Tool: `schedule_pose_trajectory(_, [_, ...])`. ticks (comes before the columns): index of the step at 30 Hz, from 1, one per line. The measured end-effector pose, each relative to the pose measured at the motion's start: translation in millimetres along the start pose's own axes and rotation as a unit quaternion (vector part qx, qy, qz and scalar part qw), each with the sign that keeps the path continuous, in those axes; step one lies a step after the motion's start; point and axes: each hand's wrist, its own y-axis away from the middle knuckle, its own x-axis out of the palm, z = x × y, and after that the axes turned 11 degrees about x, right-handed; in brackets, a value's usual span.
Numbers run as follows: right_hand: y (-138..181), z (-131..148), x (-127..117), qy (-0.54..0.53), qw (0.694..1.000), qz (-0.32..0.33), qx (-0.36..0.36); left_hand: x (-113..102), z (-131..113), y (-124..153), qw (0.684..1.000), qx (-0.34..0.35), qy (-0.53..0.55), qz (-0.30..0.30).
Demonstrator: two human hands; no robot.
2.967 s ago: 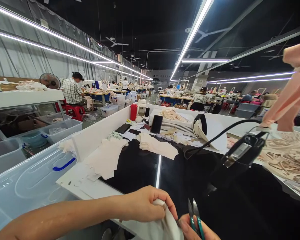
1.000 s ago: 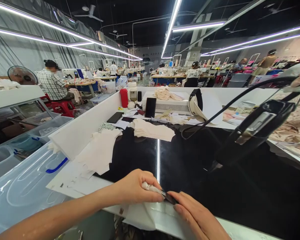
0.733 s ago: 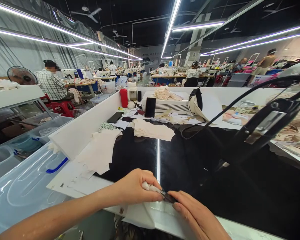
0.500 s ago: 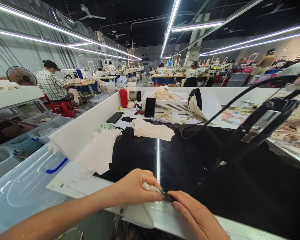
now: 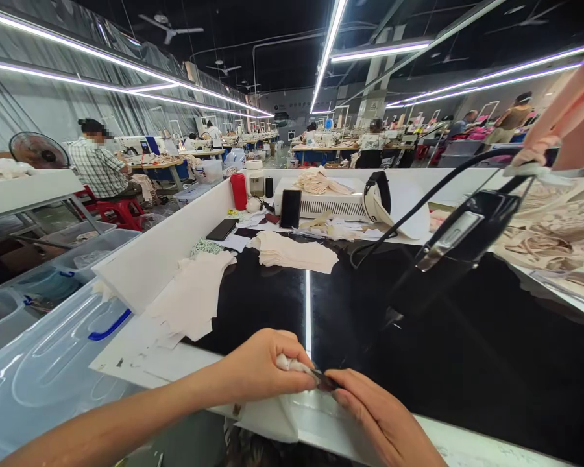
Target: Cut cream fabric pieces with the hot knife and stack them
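Note:
My left hand is closed around the white-wrapped handle of what looks like a pair of scissors. Their dark pointed blades stick out to the right, toward my other hand. With fingers pressed together, my right hand pinches the blade end, its thumb underneath. Both hands are over the near edge of the black work surface. Beyond them lie a stack of cream fabric pieces and, to the left, another cream stack.
A black device with a metal plate and a cable hangs over the right side, below a blurred pinkish shape. At the back are a phone, a white vented box and a red container. Clear plastic bins stand left.
The black device at right has swung left, and the pinkish shape above it shows more. My hands and the scissors are nearly unchanged. The view has shifted slightly.

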Motion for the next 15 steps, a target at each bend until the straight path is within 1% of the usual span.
schedule_pose_trajectory(2, [1.7,0.8,3.4,-0.007,1.0,-0.015,0.0,0.8,-0.7,-0.3,1.0,0.002,0.0,-0.001])
schedule_pose_trajectory(12, [0.7,7.3,9.6,-0.021,1.0,-0.005,-0.002,3.7,1.1,1.5,1.0,0.007,0.005,0.004])
schedule_pose_trajectory(15, [4.6,0.9,11.8,-0.014,0.999,-0.035,-0.011,4.7,2.7,3.0,1.0,0.011,0.011,0.01])
